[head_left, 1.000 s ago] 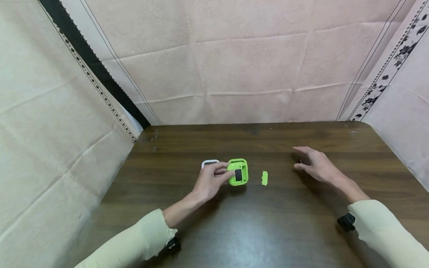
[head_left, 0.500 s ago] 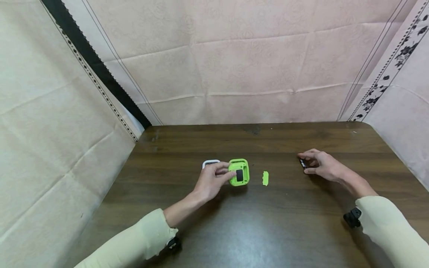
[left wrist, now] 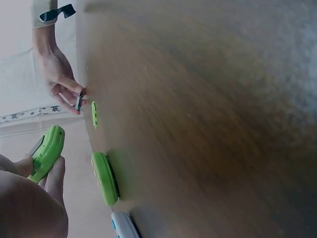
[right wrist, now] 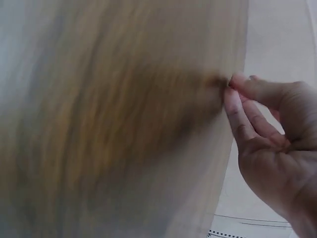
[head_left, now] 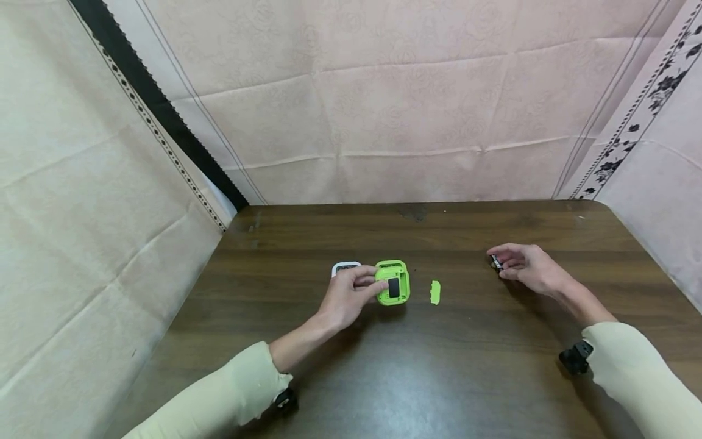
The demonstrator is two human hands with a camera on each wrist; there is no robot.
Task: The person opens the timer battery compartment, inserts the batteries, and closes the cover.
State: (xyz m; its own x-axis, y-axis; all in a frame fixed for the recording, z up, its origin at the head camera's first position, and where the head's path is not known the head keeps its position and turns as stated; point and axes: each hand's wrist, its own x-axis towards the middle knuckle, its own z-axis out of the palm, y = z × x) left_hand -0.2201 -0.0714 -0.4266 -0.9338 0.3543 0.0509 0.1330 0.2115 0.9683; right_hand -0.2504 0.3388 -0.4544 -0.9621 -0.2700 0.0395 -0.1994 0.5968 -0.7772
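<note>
My left hand [head_left: 345, 296] grips a lime-green handheld device [head_left: 392, 271] between thumb and fingers, raised off the table. Its upturned face shows a recessed compartment and a dark rectangle. To its right on the table lies a small lime-green cover [head_left: 435, 292]. Farther right, my right hand [head_left: 534, 268] pinches a small black-and-silver battery [head_left: 496, 263] at the fingertips. The left wrist view shows the battery [left wrist: 79, 100] between thumb and fingers. In the right wrist view the fingers hide most of it.
A white device [head_left: 345, 266] lies partly hidden behind my left hand. Beside it, the left wrist view shows a second green device [left wrist: 105, 178] on the table. The brown wooden table [head_left: 351, 366] ends against a pale cloth [head_left: 406, 122] at the back.
The right hand has closed from spread fingers into a pinch on the battery and turned it, shifting slightly right. The left hand and its green device stay nearly still.
</note>
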